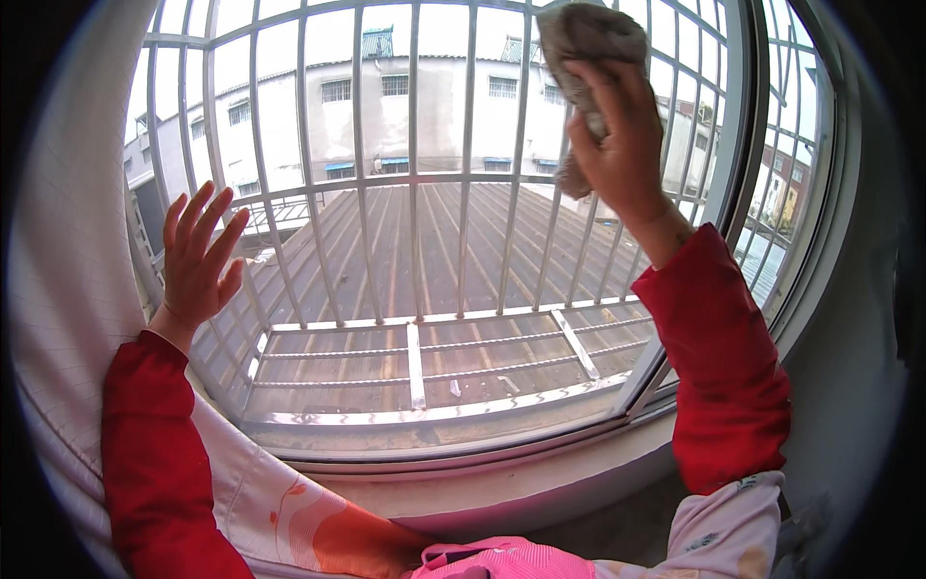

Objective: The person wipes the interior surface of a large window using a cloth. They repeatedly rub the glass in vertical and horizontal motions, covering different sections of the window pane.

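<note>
My right hand (618, 145) is raised at the upper right, its fingers on a crumpled grey-brown cloth (589, 36). The cloth appears to lie against the window pane, and part of it hangs below my palm. On the left, my left hand (199, 260) is lifted with the fingers spread and holds nothing. It is beside the edge of a pale curtain (79, 217); whether it touches glass I cannot tell. Both forearms wear red sleeves. The sliding window's frame (738, 137) rises to the right of my right hand.
Outside the window stands a metal security grille (414, 145), with a corrugated roof (434, 246) and a pale building (441, 108) beyond. Below runs the window sill (506, 485). An orange-patterned curtain part (354, 532) and a pink item (514, 561) are close to my body.
</note>
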A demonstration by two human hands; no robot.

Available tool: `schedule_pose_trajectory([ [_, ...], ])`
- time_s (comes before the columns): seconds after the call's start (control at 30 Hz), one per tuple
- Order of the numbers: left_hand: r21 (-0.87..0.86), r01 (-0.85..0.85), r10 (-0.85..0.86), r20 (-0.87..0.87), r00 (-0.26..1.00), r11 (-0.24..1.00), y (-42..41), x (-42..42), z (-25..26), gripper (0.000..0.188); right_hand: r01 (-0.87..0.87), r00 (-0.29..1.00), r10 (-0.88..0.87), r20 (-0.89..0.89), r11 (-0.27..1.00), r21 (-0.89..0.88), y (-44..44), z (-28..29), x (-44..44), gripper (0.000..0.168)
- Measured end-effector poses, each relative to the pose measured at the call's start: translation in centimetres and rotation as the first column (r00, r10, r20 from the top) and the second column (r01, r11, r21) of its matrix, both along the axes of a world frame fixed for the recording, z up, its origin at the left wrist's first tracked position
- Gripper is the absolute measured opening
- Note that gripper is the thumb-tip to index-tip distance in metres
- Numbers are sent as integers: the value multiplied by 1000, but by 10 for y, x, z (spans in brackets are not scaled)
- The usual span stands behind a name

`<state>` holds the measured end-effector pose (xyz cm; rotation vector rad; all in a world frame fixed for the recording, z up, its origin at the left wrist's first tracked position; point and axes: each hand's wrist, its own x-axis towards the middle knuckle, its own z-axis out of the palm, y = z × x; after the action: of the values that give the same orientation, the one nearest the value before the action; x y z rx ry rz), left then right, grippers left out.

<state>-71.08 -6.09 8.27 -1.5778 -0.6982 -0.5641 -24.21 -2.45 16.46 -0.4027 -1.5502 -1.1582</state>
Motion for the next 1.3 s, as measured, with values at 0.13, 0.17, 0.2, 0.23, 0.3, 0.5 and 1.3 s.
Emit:
schedule_pose_trajectory([
  [0.13,16,-11,11,-3,1000,1000,-2,-6,-2,44,-97,980,106,171,993,-61,-12,-23,-108,46],
  [0.17,20,-6,6,-3,1000,1000,-1,-4,-2,44,-93,968,106,226,993,-67,-17,-30,-128,46],
  [0.2,22,-4,5,-5,1000,1000,-1,-2,0,43,-75,961,82,263,997,-37,-18,-38,-147,43],
  [0.23,18,7,-7,-5,1000,1000,3,3,1,43,-38,953,38,302,999,-5,-17,-46,-162,40],
  [0.3,0,-11,11,-12,1000,1000,-2,5,4,43,41,943,-58,326,997,60,-12,-63,-194,32],
  [0.5,48,11,-9,-41,999,999,5,-3,5,46,-165,958,148,245,985,53,-7,-68,-167,22],
  [1.3,69,-34,37,-35,999,997,4,-6,3,46,87,975,-126,-184,975,-205,-5,-155,103,50],
])
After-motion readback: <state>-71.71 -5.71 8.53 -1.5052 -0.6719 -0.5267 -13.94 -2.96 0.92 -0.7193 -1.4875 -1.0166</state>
